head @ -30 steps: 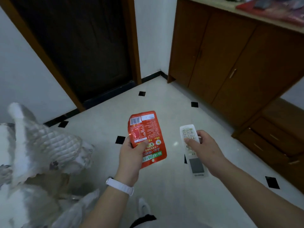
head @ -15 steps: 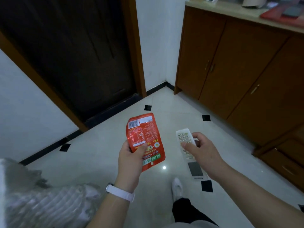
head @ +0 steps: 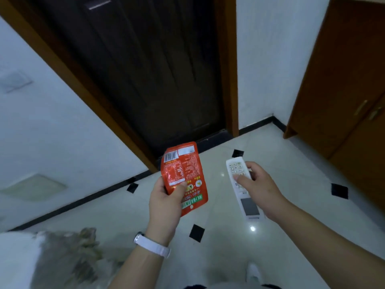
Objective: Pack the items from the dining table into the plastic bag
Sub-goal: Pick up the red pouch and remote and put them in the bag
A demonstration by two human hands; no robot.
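Pinching a red packet (head: 184, 176), the left hand (head: 166, 202); right hand (head: 259, 187) grips a white remote (head: 241, 184).

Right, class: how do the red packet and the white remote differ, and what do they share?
The red packet is a thin sheet with a barcode; the white remote is a narrow bar with buttons. The left hand grips the packet, the right hand the remote. Both are held over the floor.
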